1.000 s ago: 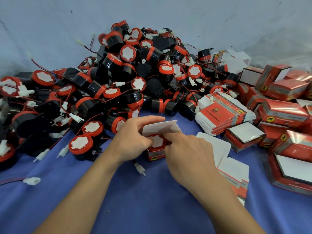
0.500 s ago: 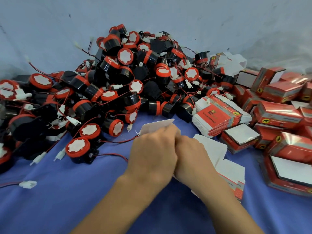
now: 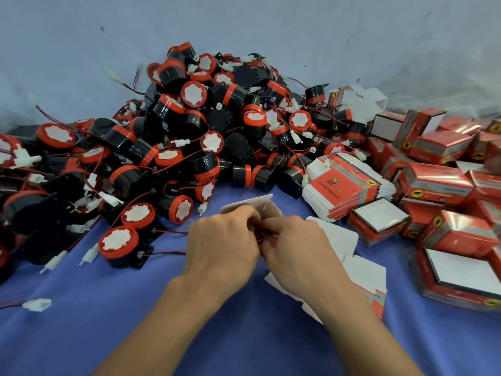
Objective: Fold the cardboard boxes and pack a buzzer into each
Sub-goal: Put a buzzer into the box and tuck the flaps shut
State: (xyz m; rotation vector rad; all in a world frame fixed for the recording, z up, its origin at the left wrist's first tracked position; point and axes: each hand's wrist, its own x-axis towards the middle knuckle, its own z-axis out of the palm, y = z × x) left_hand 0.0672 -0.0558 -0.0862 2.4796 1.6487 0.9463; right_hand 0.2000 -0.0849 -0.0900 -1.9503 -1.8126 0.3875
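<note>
Blue-covered bench (image 3: 108, 321) against a grey wall (image 3: 271, 28). Buzzer pile (image 3: 206, 118), black and red with white caps and red wires, fills the left and centre back of the bench. Folded boxes (image 3: 439, 183), red with white faces, are heaped along the right side. Flat stack (image 3: 344, 188) of unfolded red-and-white cartons lies between the pile and the folded boxes, touching both. Loose blanks (image 3: 366, 270) lie white side up, partly under the right wrist.

Left hand (image 3: 222, 248) and right hand (image 3: 301, 251) meet at centre, near the front of the pile. Both have their fingers curled tight around one small box (image 3: 259, 236). Its white flap (image 3: 252, 203) stands up behind the knuckles. The hands hide the box's inside, so contents can't be told. One buzzer (image 3: 118, 242) sits alone, left of the left hand. White connector (image 3: 36, 304) lies at far left front.
</note>
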